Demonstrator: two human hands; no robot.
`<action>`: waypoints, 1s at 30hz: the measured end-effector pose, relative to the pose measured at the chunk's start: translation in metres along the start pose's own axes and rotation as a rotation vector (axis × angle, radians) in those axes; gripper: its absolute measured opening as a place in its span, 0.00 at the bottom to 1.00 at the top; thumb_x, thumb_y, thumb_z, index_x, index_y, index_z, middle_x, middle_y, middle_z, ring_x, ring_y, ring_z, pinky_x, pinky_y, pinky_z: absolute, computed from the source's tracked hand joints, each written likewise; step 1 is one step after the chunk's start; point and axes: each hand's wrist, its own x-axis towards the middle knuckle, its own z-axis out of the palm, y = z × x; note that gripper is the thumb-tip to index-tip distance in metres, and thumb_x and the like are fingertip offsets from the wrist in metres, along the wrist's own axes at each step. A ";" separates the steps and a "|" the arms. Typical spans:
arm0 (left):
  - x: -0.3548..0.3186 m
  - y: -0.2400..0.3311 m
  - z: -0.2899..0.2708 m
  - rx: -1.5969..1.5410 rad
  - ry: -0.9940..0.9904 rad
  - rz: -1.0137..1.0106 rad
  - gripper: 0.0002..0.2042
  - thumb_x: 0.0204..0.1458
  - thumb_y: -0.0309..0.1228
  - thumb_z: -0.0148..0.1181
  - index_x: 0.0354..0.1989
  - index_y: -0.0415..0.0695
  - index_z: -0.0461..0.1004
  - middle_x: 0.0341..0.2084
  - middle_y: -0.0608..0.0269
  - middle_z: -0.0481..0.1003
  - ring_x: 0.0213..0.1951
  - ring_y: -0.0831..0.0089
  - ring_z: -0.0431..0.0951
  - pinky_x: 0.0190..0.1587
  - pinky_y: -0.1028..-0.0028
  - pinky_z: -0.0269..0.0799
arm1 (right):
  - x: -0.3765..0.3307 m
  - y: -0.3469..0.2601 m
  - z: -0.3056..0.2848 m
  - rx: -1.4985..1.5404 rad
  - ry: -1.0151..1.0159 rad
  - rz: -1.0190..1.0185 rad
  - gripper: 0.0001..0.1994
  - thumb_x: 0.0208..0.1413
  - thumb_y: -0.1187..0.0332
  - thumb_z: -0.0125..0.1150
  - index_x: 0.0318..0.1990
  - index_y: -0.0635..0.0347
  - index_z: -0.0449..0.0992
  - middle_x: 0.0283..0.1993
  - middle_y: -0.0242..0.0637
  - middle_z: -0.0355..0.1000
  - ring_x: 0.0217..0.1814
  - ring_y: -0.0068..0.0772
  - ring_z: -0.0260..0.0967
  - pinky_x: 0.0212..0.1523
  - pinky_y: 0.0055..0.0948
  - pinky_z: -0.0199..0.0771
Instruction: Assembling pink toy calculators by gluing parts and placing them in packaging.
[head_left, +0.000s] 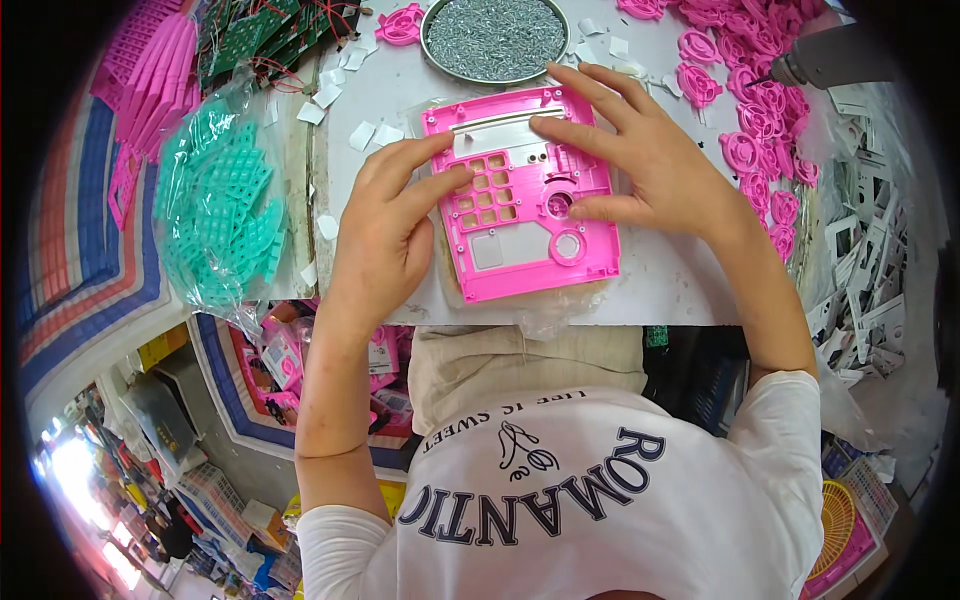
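A pink plastic casing panel (585, 240) lies on a thin pad on the table in front of me, its inner side up. It has a grid of square keypad holes, small screw posts, round openings and a pale inset strip (500, 136) near its top. My left hand (388, 215) is at its left side, fingers stretched apart, with fingertips touching the casing by the strip and the keypad grid. Spread wide, my right hand (640, 160) rests over the right side. One of its fingers touches the strip's right end, and its thumb is by a round opening.
A round tray of small screws (495, 40) stands beyond the casing. Pink ring-shaped parts (745, 150) pile at the right, near a dark electric screwdriver (835, 55). Bagged teal keypads (215, 210), green circuit boards (255, 45) and stacked pink parts (150, 80) lie left.
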 end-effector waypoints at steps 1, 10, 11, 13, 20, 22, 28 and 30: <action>0.000 0.001 0.002 -0.011 0.010 -0.022 0.27 0.39 0.11 0.47 0.49 0.43 0.81 0.58 0.52 0.73 0.60 0.52 0.71 0.62 0.61 0.65 | 0.002 0.002 -0.001 0.019 -0.021 0.000 0.34 0.52 0.44 0.65 0.65 0.47 0.72 0.77 0.47 0.52 0.74 0.61 0.52 0.70 0.52 0.59; 0.004 0.036 0.017 -0.003 -0.048 0.173 0.23 0.48 0.21 0.59 0.56 0.43 0.76 0.59 0.53 0.72 0.62 0.52 0.69 0.63 0.58 0.64 | -0.019 -0.019 0.013 0.007 -0.027 0.121 0.37 0.51 0.50 0.68 0.67 0.54 0.67 0.76 0.53 0.50 0.73 0.62 0.53 0.70 0.52 0.59; 0.001 0.040 0.022 0.053 -0.109 0.153 0.22 0.48 0.24 0.61 0.56 0.43 0.76 0.59 0.54 0.73 0.62 0.53 0.69 0.63 0.57 0.64 | -0.018 -0.017 0.010 -0.008 -0.044 0.118 0.37 0.51 0.51 0.68 0.67 0.54 0.67 0.76 0.54 0.50 0.73 0.62 0.52 0.70 0.52 0.58; -0.006 0.045 0.030 0.166 -0.229 0.119 0.23 0.49 0.29 0.64 0.57 0.43 0.75 0.58 0.56 0.73 0.63 0.54 0.69 0.65 0.56 0.62 | -0.019 -0.013 0.015 0.063 -0.017 0.093 0.36 0.51 0.50 0.68 0.67 0.54 0.68 0.77 0.53 0.49 0.74 0.63 0.50 0.71 0.51 0.57; -0.002 0.046 0.033 0.148 -0.196 0.126 0.24 0.48 0.32 0.66 0.56 0.43 0.76 0.57 0.59 0.75 0.62 0.57 0.70 0.64 0.54 0.60 | -0.049 0.060 -0.026 0.404 0.406 0.659 0.16 0.59 0.66 0.63 0.54 0.60 0.80 0.48 0.41 0.79 0.48 0.32 0.76 0.53 0.30 0.73; -0.001 0.045 0.035 0.107 -0.174 0.125 0.23 0.49 0.34 0.66 0.55 0.43 0.76 0.55 0.60 0.75 0.61 0.60 0.70 0.65 0.54 0.59 | -0.060 0.095 -0.039 0.222 0.384 0.746 0.14 0.60 0.67 0.62 0.50 0.60 0.81 0.41 0.38 0.82 0.40 0.30 0.77 0.46 0.28 0.75; -0.003 0.046 0.036 0.095 -0.150 0.108 0.23 0.48 0.32 0.66 0.55 0.44 0.76 0.54 0.60 0.75 0.61 0.59 0.70 0.65 0.54 0.59 | -0.042 0.104 -0.043 -0.026 0.205 0.558 0.14 0.56 0.66 0.63 0.47 0.60 0.82 0.41 0.40 0.80 0.39 0.40 0.76 0.42 0.35 0.75; -0.003 0.046 0.036 0.093 -0.159 0.111 0.23 0.46 0.30 0.66 0.55 0.43 0.76 0.55 0.58 0.75 0.61 0.56 0.70 0.63 0.54 0.61 | -0.035 0.094 -0.034 0.047 0.150 0.453 0.13 0.55 0.66 0.62 0.45 0.60 0.82 0.39 0.40 0.79 0.39 0.42 0.76 0.42 0.36 0.75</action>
